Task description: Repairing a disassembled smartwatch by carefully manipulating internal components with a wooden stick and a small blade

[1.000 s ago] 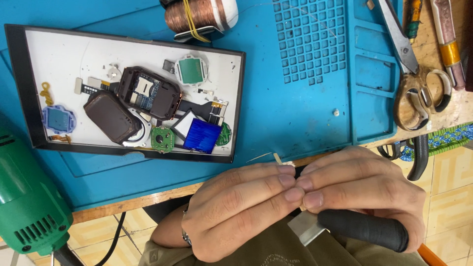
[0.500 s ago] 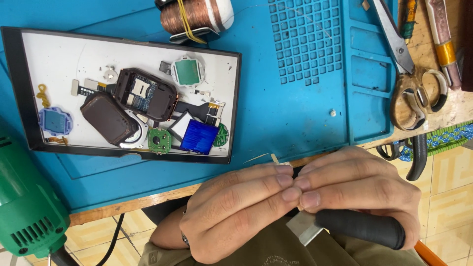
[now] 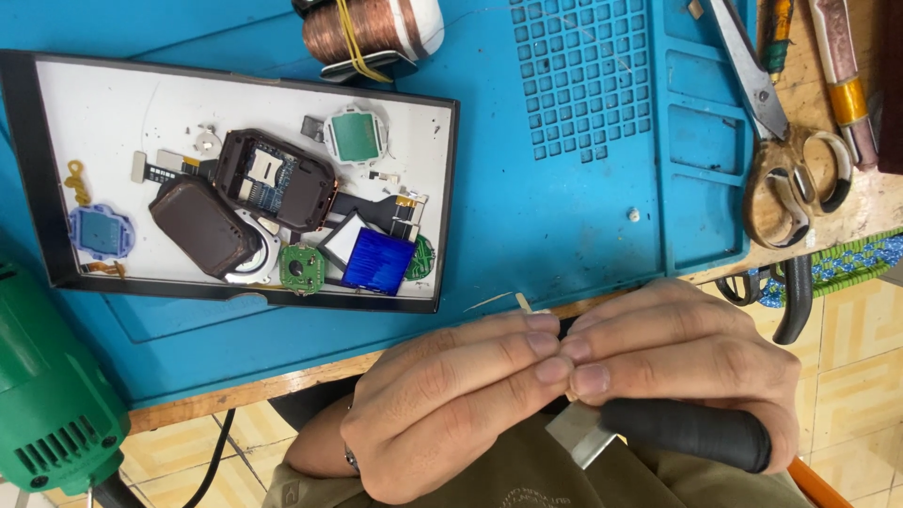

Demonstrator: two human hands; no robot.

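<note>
My left hand (image 3: 451, 400) and my right hand (image 3: 687, 362) meet fingertip to fingertip just below the table's front edge. Together they pinch a small pale part (image 3: 527, 303) that pokes out above the fingers. My right hand also grips a black-handled tool (image 3: 691, 433) with a flat metal blade (image 3: 583, 437) showing under the fingers. A black-rimmed white tray (image 3: 94, 103) on the blue mat (image 3: 555, 207) holds a disassembled smartwatch: a dark case (image 3: 202, 226), an opened body (image 3: 277, 179), a blue screen piece (image 3: 378, 261), small green boards.
A copper wire coil (image 3: 362, 28) stands at the mat's far edge. Scissors (image 3: 785, 141) and other tools lie at the right. A green power tool (image 3: 47, 395) sits at the lower left. Black pliers handles (image 3: 795, 296) hang over the table edge.
Both hands keep the same pinch and grip; the view has shifted slightly, nothing else moved.
</note>
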